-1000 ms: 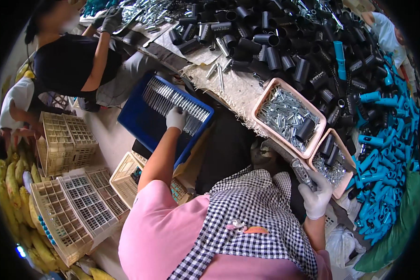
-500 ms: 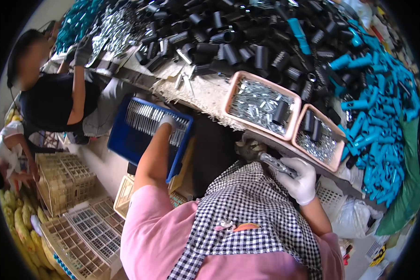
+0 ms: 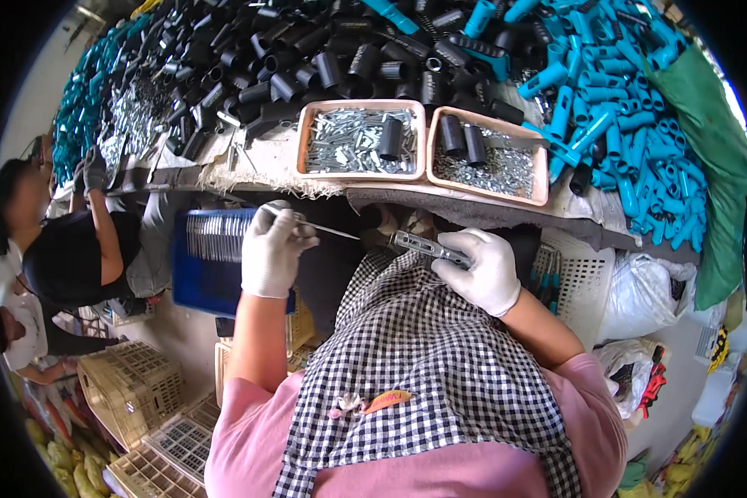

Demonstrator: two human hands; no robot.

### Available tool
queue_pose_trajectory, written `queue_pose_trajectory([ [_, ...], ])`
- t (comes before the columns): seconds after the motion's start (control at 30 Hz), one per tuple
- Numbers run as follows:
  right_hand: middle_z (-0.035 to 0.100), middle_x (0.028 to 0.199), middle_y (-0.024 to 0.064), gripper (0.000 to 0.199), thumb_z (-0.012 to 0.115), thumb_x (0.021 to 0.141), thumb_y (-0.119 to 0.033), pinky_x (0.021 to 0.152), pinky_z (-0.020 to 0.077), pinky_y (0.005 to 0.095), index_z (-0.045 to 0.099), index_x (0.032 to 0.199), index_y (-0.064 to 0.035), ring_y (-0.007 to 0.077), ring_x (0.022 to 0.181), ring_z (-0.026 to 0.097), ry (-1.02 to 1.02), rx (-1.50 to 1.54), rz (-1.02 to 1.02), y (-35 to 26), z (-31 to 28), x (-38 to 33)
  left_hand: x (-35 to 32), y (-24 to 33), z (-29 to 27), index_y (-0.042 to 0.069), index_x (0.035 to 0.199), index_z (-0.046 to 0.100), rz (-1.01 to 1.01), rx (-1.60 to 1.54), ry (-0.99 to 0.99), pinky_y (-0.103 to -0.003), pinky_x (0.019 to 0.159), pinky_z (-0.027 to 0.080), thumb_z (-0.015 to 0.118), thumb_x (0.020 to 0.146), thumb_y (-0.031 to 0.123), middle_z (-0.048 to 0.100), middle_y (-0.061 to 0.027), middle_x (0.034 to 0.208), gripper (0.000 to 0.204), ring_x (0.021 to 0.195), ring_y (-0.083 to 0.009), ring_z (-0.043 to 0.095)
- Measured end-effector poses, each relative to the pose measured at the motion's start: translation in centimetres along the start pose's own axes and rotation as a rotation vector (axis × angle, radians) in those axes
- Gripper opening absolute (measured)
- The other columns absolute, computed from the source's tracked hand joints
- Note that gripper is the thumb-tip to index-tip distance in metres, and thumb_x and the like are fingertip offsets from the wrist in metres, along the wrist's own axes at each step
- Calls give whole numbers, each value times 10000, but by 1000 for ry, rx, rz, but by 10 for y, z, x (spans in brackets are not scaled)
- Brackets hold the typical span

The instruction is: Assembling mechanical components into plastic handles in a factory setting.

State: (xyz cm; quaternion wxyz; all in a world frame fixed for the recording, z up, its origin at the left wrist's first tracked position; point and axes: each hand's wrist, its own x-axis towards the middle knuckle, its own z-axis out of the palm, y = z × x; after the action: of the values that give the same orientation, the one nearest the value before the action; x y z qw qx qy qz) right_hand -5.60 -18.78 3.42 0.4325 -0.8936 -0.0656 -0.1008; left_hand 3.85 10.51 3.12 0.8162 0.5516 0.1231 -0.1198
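Note:
In my white-gloved left hand (image 3: pixel 272 257), thumb and fingers pinch a thin metal rod (image 3: pixel 330 230) that points right. My right hand (image 3: pixel 483 270), gloved in white too, is closed around a silver slotted metal tool body (image 3: pixel 423 245), its free end toward the left hand. The rod's tip and this body are apart. Both hands are in front of my checked apron (image 3: pixel 407 357). Beside my left hand, a blue bin (image 3: pixel 192 290) holds a row of flat metal pieces (image 3: pixel 212 236).
Two pink trays of small metal parts, one left (image 3: pixel 361 176) and one right (image 3: pixel 490 196), stand on the table edge. Behind are heaps of black sleeves (image 3: pixel 290 75) and teal handles (image 3: pixel 631 124). A co-worker (image 3: pixel 83 257) sits at left; a perforated crate (image 3: pixel 585 282) stands at right.
My left hand has come out of the blue bin with a thin metal rod and moved near the right hand. The view has turned right; my right hand still grips the metal tool body.

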Motion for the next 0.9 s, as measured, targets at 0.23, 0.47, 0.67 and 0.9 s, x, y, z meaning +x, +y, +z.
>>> queue_pose_trajectory([
  [0.23,691,809,117,247,777,687,-179,620,541,374,705,886,-52,297,688,672,155,-104,-80,17,-9,-23,-13,-40,79,66,1070,512,-34,29,-82,-345,588,578,536,952,61,558,-62,774,121,659,-189,616],
  [0.47,696,812,104,264,793,664,-163,600,540,360,696,891,-67,284,674,676,220,-84,-110,33,-14,-23,-15,-43,99,-23,1029,566,-157,22,-212,-339,576,598,482,1020,176,657,-152,839,216,655,-222,681],
  [0.67,692,806,94,272,797,665,-175,591,535,359,699,895,-67,284,668,672,232,-35,-138,40,-21,-20,-13,-35,101,-49,1078,567,-200,-5,-289,-344,610,618,451,1036,185,663,-172,856,264,705,-244,703],
  [0.9,689,808,146,286,808,637,-128,615,541,356,705,875,-8,302,687,678,207,-21,-93,43,-35,-24,-10,-35,109,-57,1023,572,-184,54,-331,-361,619,625,426,1044,190,661,-179,859,288,717,-252,705],
])
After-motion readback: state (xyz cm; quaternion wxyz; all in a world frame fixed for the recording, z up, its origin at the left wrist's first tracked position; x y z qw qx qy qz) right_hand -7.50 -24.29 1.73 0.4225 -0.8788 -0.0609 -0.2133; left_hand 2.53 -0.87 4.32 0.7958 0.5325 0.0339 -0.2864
